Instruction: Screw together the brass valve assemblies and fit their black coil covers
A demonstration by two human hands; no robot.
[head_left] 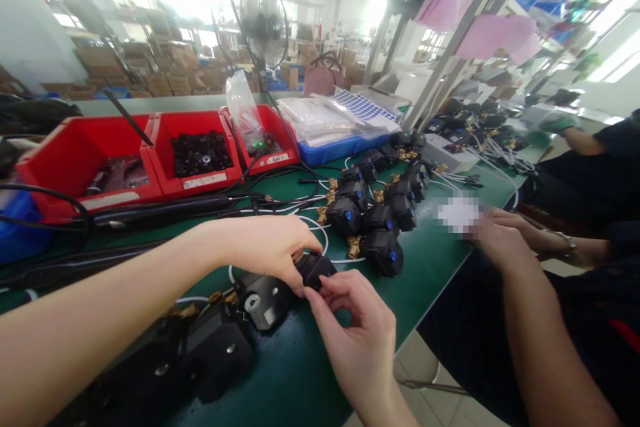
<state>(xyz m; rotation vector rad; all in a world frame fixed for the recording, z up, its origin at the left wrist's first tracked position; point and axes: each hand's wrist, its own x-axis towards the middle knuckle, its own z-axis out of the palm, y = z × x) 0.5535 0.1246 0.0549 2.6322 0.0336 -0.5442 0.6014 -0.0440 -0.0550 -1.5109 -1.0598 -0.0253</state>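
Note:
My left hand (pixel 280 247) reaches in from the left, its fingers wrapped round a black device (pixel 314 268) above the green table. My right hand (pixel 355 320) pinches at the near right side of that same device, thumb and forefinger close together; anything small between them is hidden. Just left of the held device lies another black unit (pixel 265 300) with a silver round part on top. More dark units (pixel 215 347) with brass fittings lie under my left forearm. Behind my hands stand several black devices (pixel 383 250) with blue knobs and brass fittings.
Red bins (pixel 205 181) with small parts line the back left, beside a blue tray (pixel 340 149) of bags. Black rod-like tools (pixel 165 211) and white cables cross the green table (pixel 425 280). At the right, another person's hands (pixel 505 233) hold something blurred; a further person sits beyond.

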